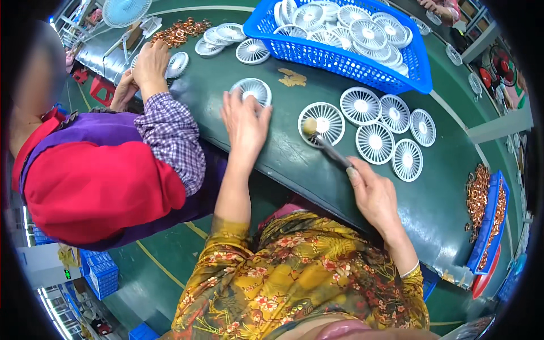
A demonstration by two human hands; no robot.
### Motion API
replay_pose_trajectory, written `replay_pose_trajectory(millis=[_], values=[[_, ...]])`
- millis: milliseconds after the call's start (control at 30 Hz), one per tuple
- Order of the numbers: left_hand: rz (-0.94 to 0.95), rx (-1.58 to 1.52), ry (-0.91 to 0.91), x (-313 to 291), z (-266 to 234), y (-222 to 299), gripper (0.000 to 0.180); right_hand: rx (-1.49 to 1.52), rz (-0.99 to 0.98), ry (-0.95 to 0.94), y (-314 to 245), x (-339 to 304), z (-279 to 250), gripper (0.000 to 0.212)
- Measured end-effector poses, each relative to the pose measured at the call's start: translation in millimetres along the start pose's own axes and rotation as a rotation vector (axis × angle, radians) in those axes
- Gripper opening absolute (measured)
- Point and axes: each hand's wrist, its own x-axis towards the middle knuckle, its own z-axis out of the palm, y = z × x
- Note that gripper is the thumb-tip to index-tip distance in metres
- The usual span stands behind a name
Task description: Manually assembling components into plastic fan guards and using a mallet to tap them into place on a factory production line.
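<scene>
A: We're at the long dark-green workbench (294, 153), co-worker in red and purple (96, 181) on our left. Left hand (245, 122) lies open, fingers on a round white plastic fan grille (252, 89).

B: Right hand (371, 192) is closed around the small dark-handled mallet (324, 144), its head on the next white grille (322, 123). We'd tap dead-centre, lightly.

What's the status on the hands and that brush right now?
Left hand flat on a white grille. Right hand grips brush, tip on another grille. Co-worker's arm close at left.
</scene>
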Motion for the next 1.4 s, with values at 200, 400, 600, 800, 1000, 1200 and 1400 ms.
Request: replay_pose_trajectory(millis=[200,400,600,800,1000,1200,1400], values=[[0.196,-0.330,-0.149,-60.8,-19.9,54.1,0.028,-0.011,0.184,0.159,38.1,-27.5,-24.8,0.029],[0.166,-0.361,-0.202,-51.4,-12.4,54.8,0.078,0.215,0.256,0.196,23.3,-29.2,-32.5,0.028],[0.060,-0.402,-0.210,-55.6,-10.4,61.0,0.092,0.269,-0.167,0.296,-13.6,-16.1,-15.9,0.033],[0.069,-0.480,-0.183,-55.3,-10.9,57.8,0.093,0.112,0.124,0.010,1.0,-26.8,-23.8,0.030],[0.015,-0.917,-0.119,-50.7,3.6,65.6,0.086,-0.058,0.308,0.374,76.4,-74.9,-57.9,0.027],[0.521,-0.190,-0.525,-36.4,4.2,101.3,0.131,-0.227,0.005,0.422,119.0,-84.5,-49.0,0.025],[0.880,-0.243,-0.643,-17.8,17.1,138.4,0.116,-0.286,-0.143,0.357,144.8,-84.5,-67.9,0.023]])
